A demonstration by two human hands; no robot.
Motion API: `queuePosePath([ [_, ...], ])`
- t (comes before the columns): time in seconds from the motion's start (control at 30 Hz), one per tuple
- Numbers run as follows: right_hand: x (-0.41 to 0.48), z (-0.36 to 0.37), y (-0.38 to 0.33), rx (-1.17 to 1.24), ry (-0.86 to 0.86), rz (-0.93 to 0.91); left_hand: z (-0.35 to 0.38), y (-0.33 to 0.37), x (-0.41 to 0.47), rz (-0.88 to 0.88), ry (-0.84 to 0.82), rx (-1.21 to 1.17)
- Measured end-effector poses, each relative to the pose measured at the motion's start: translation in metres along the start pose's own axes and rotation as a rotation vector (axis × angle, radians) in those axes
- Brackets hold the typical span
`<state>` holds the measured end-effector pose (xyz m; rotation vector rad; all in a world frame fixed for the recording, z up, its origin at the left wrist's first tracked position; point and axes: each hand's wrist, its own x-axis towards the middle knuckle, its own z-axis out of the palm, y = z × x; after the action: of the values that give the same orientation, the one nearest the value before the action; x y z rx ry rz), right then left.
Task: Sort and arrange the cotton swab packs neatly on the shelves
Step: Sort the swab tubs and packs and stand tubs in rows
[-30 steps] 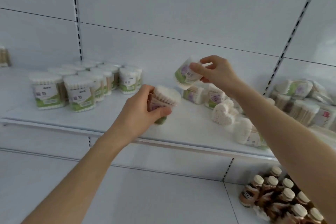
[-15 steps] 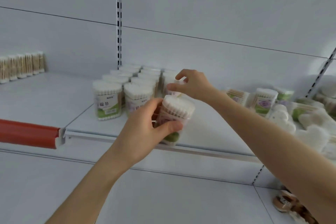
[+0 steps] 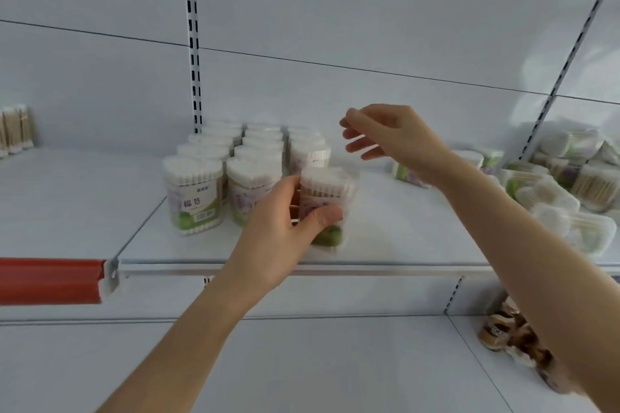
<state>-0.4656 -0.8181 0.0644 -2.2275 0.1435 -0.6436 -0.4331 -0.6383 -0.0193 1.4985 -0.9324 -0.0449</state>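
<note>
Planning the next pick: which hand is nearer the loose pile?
Right. The right hand hovers left of the pile; the left hand is farther left, gripping a pack.

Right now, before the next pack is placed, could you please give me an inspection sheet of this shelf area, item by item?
Surface: white shelf with a metal front rail.
Job's things: upright packs stand in three rows at the left; loose heap of packs lies at the right; held pack is at the front of the right-hand row, blurred.
Clutter: brown bottles on the lower shelf, right; stick bundles far left.
Hands: left hand grips the held pack; right hand open above the shelf, holding nothing.
Cables: nothing seen.
Surroundings: white back panel, slotted upright, red strip on the neighbouring shelf edge.
</note>
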Motion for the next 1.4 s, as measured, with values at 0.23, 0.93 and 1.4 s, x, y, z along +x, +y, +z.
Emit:
queuePosePath([
  [0.23, -0.042, -0.002, -0.010, -0.194, -0.215, -0.035, 0.014, -0.002, 0.015, 0.031, 0.029, 0.095],
  [0.93, 0.008, 0.042, 0.018, -0.323, -0.039, 0.026, 0.018, -0.040, -0.016, 0.376, -0.018, 0.821],
  [1.4, -0.017, -0.033, 0.044, -0.318, 0.135, 0.072, 0.060, -0.025, 0.000, 0.469, -0.035, 0.852],
])
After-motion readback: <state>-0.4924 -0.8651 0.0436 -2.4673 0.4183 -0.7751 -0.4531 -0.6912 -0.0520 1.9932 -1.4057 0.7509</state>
